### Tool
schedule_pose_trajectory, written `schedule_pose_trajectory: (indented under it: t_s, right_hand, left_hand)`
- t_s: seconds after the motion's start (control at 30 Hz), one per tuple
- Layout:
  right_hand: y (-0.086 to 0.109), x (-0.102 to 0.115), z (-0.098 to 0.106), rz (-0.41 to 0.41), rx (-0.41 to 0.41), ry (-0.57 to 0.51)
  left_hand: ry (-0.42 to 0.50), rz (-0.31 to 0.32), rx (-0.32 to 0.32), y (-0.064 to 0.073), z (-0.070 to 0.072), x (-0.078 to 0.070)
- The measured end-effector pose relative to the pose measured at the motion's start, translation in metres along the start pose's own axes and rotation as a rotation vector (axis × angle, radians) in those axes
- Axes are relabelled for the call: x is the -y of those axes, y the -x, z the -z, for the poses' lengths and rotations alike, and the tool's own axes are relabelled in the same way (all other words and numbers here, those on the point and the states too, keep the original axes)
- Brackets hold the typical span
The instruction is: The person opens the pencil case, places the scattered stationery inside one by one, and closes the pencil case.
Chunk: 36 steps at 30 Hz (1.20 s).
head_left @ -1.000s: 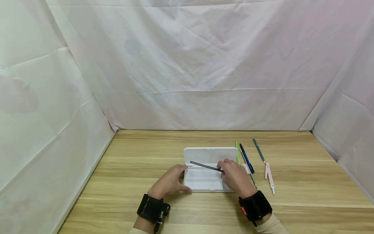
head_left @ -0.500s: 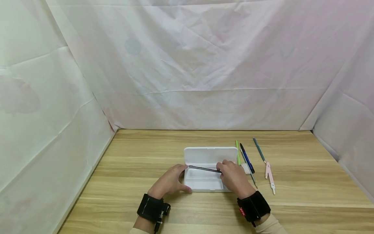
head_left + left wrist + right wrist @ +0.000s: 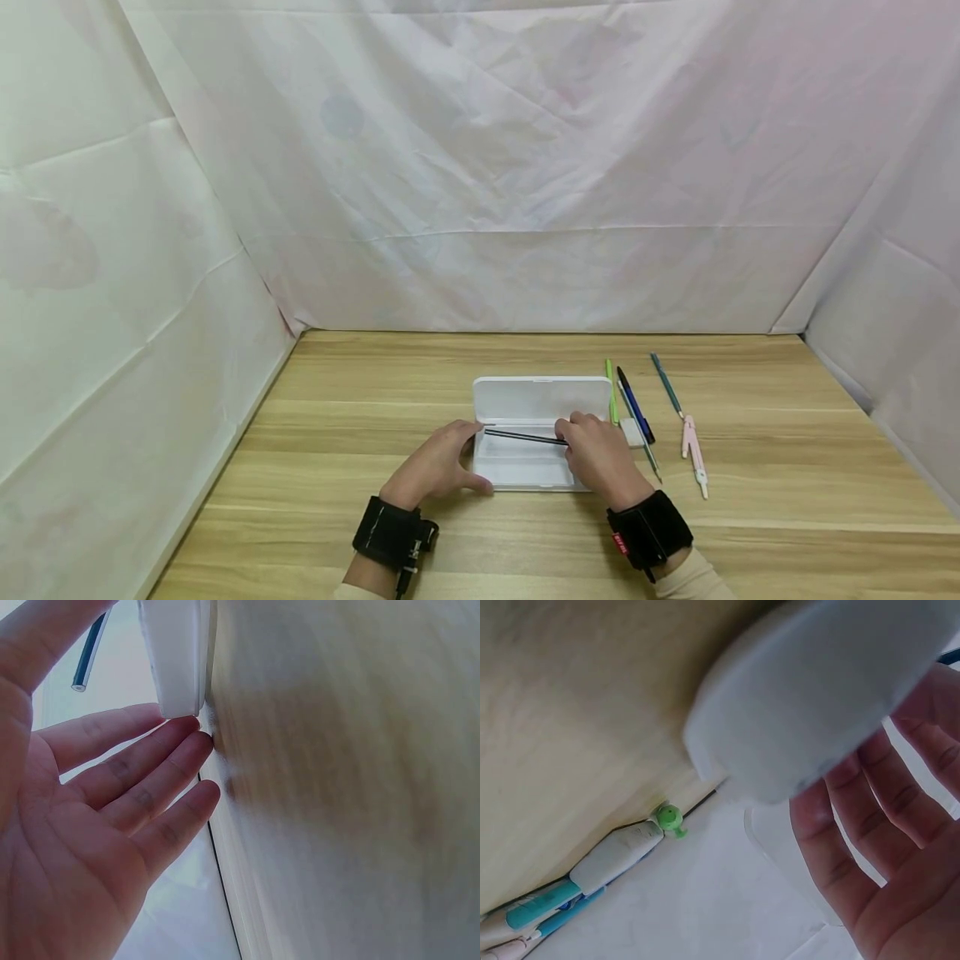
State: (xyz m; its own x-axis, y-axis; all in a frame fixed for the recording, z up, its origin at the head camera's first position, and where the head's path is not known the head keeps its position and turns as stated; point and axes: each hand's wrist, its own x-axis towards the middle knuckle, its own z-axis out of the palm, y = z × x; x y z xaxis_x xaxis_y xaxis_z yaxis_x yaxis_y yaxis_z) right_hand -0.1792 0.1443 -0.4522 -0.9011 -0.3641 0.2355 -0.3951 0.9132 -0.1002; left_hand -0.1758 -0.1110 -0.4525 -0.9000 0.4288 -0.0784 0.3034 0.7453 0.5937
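Note:
An open white pencil case lies on the table, its lid tipped back. My left hand is at its left end, thumb at the front corner and fingers near the hinge. In the left wrist view, the left fingers are nearly straight, their tips right at the case's end wall. My right hand pinches a dark striped pencil that lies across above the case's tray, its free end toward the left hand. The right fingers pass beside the case in the right wrist view.
Right of the case lie a bright green pen, a blue pen, a slim teal pencil and a white eraser. Farther right are another teal pencil and a pink compass. White cloth walls the table.
The right hand has lowered the pencil toward the tray, and its free end has come down from in front of the lid to near the hinge edge. The left hand stays in place.

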Motion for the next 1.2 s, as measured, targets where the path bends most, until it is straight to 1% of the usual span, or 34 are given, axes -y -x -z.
schedule_pose_trajectory:
  t_s: [0.23,0.47,0.87,1.2]
  right_hand:
    - [-0.0007,-0.0004,-0.0017,-0.010,0.014,0.004]
    - [-0.0011,-0.0009,-0.0020,-0.003,0.005,0.014]
    - [-0.0006,-0.0005,-0.0021,0.011,0.016,-0.002]
    - [-0.0012,0.0017,0.0000,-0.005,0.065,-0.009]
  left_hand:
    - [-0.001,0.000,0.003,-0.0004,0.0004,-0.0002]
    - [0.005,0.005,0.001,-0.0008,0.0009,-0.0013]
    - [0.008,-0.009,-0.001,0.0002,0.0007,-0.0011]
    - [0.014,-0.008,0.001,-0.0002,0.0011,-0.0012]
